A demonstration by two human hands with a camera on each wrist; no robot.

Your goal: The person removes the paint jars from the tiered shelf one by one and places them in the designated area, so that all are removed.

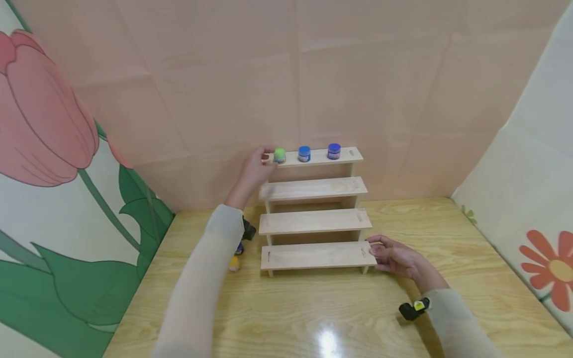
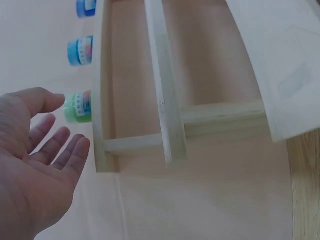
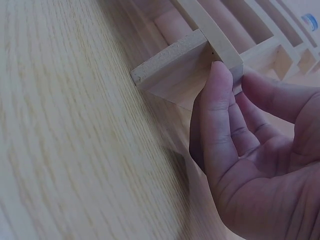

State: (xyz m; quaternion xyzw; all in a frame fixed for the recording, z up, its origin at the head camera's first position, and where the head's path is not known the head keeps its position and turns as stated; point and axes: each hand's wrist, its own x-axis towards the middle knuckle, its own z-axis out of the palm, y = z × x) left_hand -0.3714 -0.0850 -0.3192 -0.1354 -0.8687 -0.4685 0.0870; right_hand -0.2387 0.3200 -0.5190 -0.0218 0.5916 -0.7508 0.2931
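A pale wooden four-step display rack (image 1: 313,221) stands on the table. On its top step sit a green jar (image 1: 279,155) at the left, a light blue jar (image 1: 304,154) in the middle and a dark blue jar (image 1: 334,151) toward the right. My left hand (image 1: 258,169) is around the green jar's left side, fingers spread and loosely bent; in the left wrist view the thumb tip lies right at the green lid (image 2: 70,108). At the lowest step's right end, my right hand (image 1: 396,256) pinches the board (image 3: 220,42) between thumb and fingers.
A yellow-orange jar (image 1: 234,263) and another dark blue one (image 1: 239,248), partly hidden by my left sleeve, are on the table (image 1: 286,308) left of the rack. A pinkish backdrop (image 1: 224,89) rises behind the rack. Flower-printed panels flank the table on both sides.
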